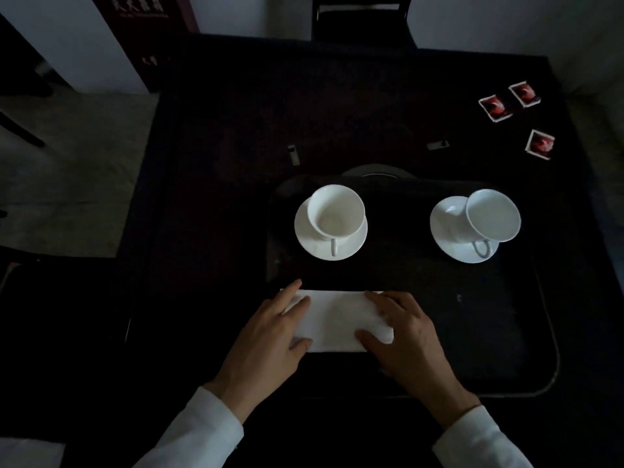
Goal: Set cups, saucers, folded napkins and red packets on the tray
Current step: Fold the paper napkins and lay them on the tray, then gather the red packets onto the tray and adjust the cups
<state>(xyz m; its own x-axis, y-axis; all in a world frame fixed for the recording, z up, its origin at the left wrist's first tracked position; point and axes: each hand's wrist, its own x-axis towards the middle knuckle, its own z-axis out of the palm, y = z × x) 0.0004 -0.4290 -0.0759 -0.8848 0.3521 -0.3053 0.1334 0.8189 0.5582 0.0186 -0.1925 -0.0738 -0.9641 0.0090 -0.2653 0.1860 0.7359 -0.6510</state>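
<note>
A black tray [506,332] lies on the dark table. On it stand two white cups on saucers: the left cup [336,211] on its saucer [354,244], the right cup [493,214] off-centre on its saucer [449,228]. A white folded napkin [337,320] lies at the tray's near left corner. My left hand [270,336] presses its left end with flat fingers. My right hand [408,336] lies on its right end, thumb on the cloth. Three red packets [495,108] [524,93] [540,144] lie on the table at the far right.
A dark plate rim [374,171] shows just behind the tray. Two small grey items [293,154] [438,144] lie on the table beyond it. A chair [361,15] stands at the far side. A white cloth corner [30,454] shows bottom left.
</note>
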